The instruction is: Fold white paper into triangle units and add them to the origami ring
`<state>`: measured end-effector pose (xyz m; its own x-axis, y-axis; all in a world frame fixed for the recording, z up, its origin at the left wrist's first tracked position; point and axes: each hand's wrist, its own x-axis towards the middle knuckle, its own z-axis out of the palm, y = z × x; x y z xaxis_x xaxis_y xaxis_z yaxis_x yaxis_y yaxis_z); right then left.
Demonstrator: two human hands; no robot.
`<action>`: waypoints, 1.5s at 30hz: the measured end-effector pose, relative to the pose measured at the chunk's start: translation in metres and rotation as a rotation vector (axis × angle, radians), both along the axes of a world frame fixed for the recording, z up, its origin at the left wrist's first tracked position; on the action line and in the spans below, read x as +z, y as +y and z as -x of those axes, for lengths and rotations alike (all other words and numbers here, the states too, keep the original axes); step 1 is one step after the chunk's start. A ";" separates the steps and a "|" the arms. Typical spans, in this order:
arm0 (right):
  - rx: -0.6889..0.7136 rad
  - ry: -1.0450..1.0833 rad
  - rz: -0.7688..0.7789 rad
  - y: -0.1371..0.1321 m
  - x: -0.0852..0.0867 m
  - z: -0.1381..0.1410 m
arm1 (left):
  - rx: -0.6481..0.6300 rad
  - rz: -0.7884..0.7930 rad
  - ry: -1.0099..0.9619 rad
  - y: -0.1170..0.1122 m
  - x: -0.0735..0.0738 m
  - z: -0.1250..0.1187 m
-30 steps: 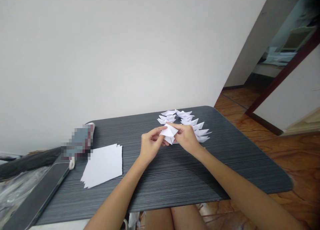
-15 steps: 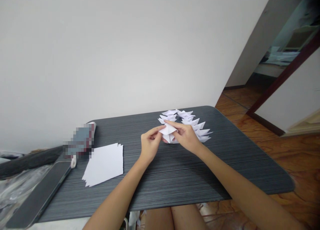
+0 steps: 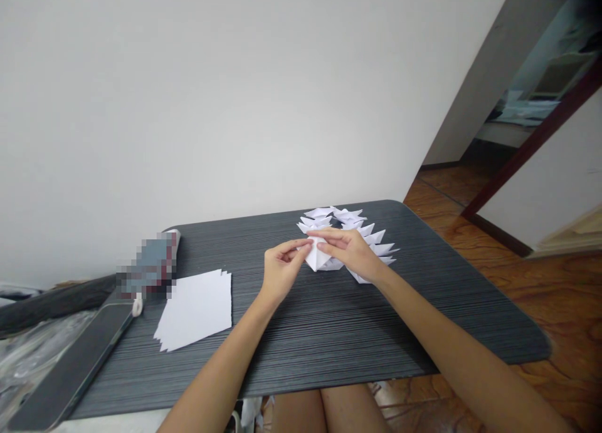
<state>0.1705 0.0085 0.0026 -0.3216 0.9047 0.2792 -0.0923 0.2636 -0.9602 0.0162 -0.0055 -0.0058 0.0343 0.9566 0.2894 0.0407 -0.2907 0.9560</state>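
Note:
A small piece of folded white paper (image 3: 316,257) is held up above the table, its lower corner pointing toward me. My left hand (image 3: 282,267) pinches its left side between thumb and fingers. On the right side, my right hand (image 3: 350,251) grips it with the thumb on the front face and the fingers along the top edge. Just behind and to the right of my hands stand several folded paper boats (image 3: 376,235) in two rows, partly hidden by my right hand.
A stack of white paper sheets (image 3: 197,311) lies on the dark table (image 3: 329,339) at the left. Beyond it is a pixelated packet (image 3: 148,264), beside a long dark flat object (image 3: 79,370) along the left edge. A white wall (image 3: 235,107) rises behind.
The folded paper has turned from an opened, wide shape to a flatter diamond with its point down. My right fingers have closed in over its front; both hands stay nearly in place.

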 end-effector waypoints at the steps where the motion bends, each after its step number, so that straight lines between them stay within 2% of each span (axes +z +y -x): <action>1: -0.015 0.026 0.044 0.001 -0.002 0.001 | 0.030 -0.023 0.059 0.000 -0.001 -0.001; 5: -0.088 0.037 0.215 0.004 -0.009 0.005 | 0.114 -0.178 0.214 0.002 -0.007 -0.001; 8: -0.072 0.031 0.224 0.005 -0.012 0.005 | 0.111 -0.211 0.325 0.002 -0.008 0.001; 14: -0.061 -0.044 0.126 0.006 -0.013 0.003 | -0.025 -0.122 0.388 0.003 0.002 0.004; 18: -0.116 -0.124 0.021 0.006 -0.013 0.003 | -0.160 -0.027 0.328 0.004 0.003 0.004; 22: -0.147 -0.168 -0.002 0.005 -0.012 0.005 | -0.246 0.088 0.237 0.003 0.002 0.002; 25: -0.121 -0.155 0.037 0.005 -0.012 0.004 | -0.213 0.097 0.190 0.003 0.001 0.001; 29: 0.002 -0.206 0.089 0.006 -0.008 -0.001 | -0.144 0.101 0.121 0.003 0.002 0.002; 33: 0.061 -0.313 0.088 0.003 -0.005 -0.004 | -0.215 0.136 0.165 0.002 0.004 0.004; 36: 0.149 -0.368 0.071 -0.001 -0.006 0.000 | -0.216 0.063 0.253 0.003 0.002 0.007; 39: 0.225 -0.323 0.101 -0.005 -0.006 0.005 | -0.121 -0.032 0.320 0.005 -0.001 0.009; 42: 0.310 -0.215 0.176 -0.006 -0.005 0.007 | -0.016 -0.018 0.269 0.006 -0.002 0.012; 45: 0.248 -0.133 0.213 -0.005 -0.003 0.006 | -0.009 -0.029 0.220 0.005 0.002 0.012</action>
<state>0.1646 0.0039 -0.0008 -0.5595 0.8282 0.0333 0.0009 0.0409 -0.9992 0.0040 -0.0003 -0.0038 0.1078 0.9474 0.3014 0.2444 -0.3191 0.9157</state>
